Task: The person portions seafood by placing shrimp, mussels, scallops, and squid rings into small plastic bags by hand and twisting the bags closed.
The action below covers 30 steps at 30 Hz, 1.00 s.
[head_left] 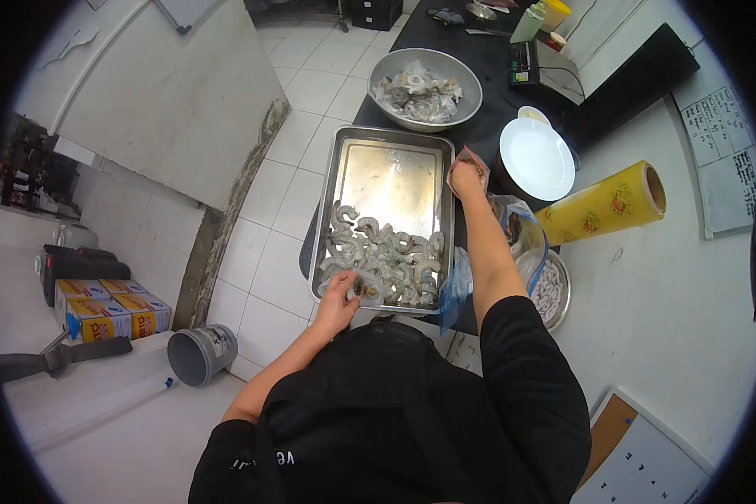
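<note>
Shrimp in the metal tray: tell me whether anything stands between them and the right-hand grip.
Yes: the tray's raised right rim stands between the shrimp and the right-hand grip. The grip is at a reddish bag beside that rim; the bag's side may also be in the way.

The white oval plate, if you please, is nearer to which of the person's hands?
Right. The right hand is close to the white oval plate, by the right edge of the metal tray; the left hand is farther off, at the tray's near-left corner.
</note>
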Each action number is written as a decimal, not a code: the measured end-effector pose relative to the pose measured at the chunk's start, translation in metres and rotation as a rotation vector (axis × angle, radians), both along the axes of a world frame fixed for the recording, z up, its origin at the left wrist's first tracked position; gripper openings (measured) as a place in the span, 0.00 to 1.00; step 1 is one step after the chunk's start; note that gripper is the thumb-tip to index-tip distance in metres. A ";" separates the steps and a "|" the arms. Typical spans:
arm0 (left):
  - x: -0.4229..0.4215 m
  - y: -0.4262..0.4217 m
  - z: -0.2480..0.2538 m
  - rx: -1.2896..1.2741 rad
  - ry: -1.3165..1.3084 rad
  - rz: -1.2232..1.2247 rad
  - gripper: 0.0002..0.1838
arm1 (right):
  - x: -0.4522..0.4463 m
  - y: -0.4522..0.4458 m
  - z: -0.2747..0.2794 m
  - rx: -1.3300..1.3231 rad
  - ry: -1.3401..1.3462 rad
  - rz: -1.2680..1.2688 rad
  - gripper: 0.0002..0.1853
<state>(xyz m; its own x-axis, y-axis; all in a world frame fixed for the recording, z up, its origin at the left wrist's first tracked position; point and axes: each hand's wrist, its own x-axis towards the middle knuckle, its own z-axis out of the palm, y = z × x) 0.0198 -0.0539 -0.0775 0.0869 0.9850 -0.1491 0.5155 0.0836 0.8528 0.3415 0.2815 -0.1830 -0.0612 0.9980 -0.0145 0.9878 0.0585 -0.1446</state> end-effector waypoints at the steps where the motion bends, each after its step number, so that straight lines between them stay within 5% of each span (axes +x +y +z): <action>1: 0.000 0.000 -0.001 -0.005 -0.003 0.008 0.27 | 0.000 -0.001 0.001 -0.005 0.000 -0.022 0.13; 5: -0.002 0.000 -0.001 0.011 0.002 0.003 0.27 | 0.005 -0.005 0.027 -0.076 -0.011 0.020 0.14; 7: -0.002 -0.001 -0.002 0.028 0.000 0.009 0.27 | 0.002 -0.015 0.065 -0.249 0.319 -0.126 0.13; 11: -0.002 -0.001 -0.006 0.067 0.002 0.002 0.27 | -0.004 -0.032 0.112 -0.249 0.393 -0.231 0.12; 13: -0.002 0.002 -0.003 0.052 -0.010 0.007 0.27 | -0.005 -0.038 0.117 -0.329 0.902 -0.379 0.12; 14: -0.001 0.003 -0.002 0.036 -0.020 0.010 0.27 | -0.005 -0.043 0.118 -0.326 0.899 -0.379 0.12; 16: -0.001 0.005 -0.003 0.051 -0.031 0.016 0.27 | -0.011 -0.066 0.131 -0.341 1.512 -0.446 0.14; 17: -0.001 0.006 -0.004 0.063 -0.038 0.021 0.27 | -0.015 -0.078 0.138 -0.337 1.510 -0.449 0.14; 19: 0.000 0.009 -0.006 0.040 -0.062 0.024 0.27 | -0.026 -0.104 0.159 -0.555 2.097 -0.275 0.14; 22: 0.000 0.012 -0.003 0.020 -0.059 0.008 0.27 | -0.044 -0.138 0.171 -0.740 2.352 -0.339 0.24; 30: 0.002 0.019 0.005 0.038 -0.071 -0.052 0.28 | -0.072 -0.198 0.186 -0.968 2.453 -0.077 0.31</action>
